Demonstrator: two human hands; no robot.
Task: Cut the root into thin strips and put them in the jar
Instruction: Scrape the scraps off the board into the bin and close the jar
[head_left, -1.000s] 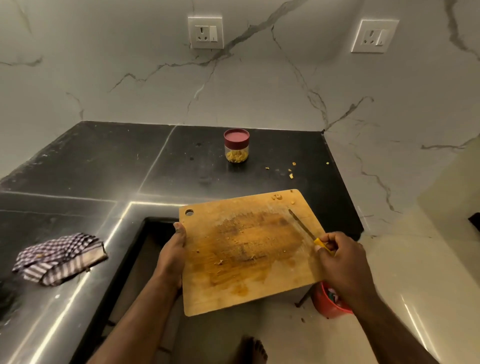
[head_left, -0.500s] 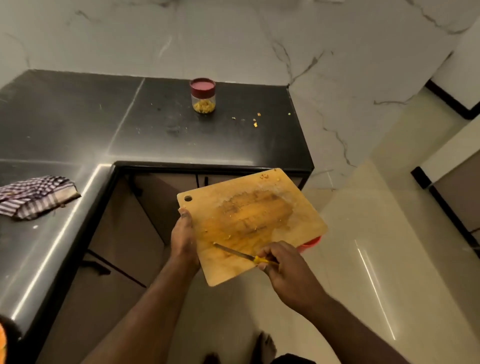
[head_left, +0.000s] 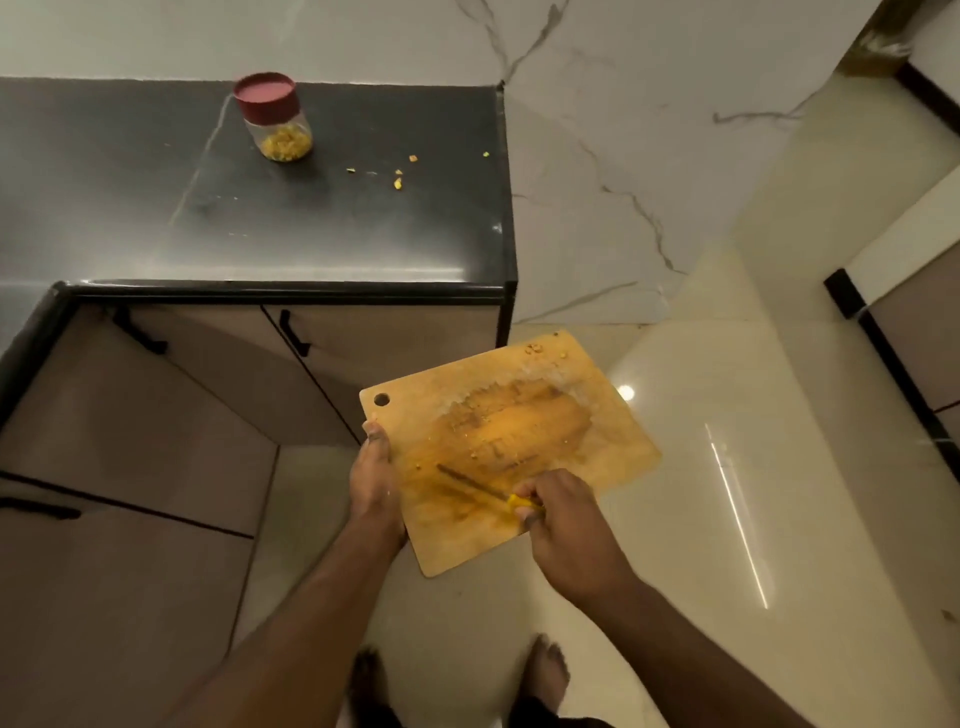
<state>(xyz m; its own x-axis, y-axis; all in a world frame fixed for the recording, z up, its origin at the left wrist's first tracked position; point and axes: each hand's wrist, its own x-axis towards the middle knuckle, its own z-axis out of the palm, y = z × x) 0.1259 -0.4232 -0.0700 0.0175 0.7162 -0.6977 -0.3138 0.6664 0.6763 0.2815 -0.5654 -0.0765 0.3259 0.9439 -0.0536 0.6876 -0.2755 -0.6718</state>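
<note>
Left hand (head_left: 375, 480): grips the left edge of the board (head_left: 587, 447), thumb on top near the hanging hole, fingers hidden underneath.
Right hand (head_left: 561, 525): fingers curled tight around the yellow handle of the knife (head_left: 480, 486).
Knife: blade lies flat across the near part of the board, tip pointing toward the left hand.
Board: held in the air over the floor (head_left: 727, 519), away from the counter (head_left: 337, 228), tilted; surface stained yellow-orange, with a few small crumbs near the far edge.
Jar (head_left: 274, 117): stands on the counter, well apart from the board; red lid on; yellow cut pieces fill the bottom.
Scraps (head_left: 398, 182): several small yellow bits lie loose on the counter, right of the jar.
Root: no whole piece visible; only the pieces in the jar and the scraps.
Cabinets (head_left: 171, 426): doors with dark handles below the counter.
Feet (head_left: 545, 670): bare, on the floor below the board.
</note>
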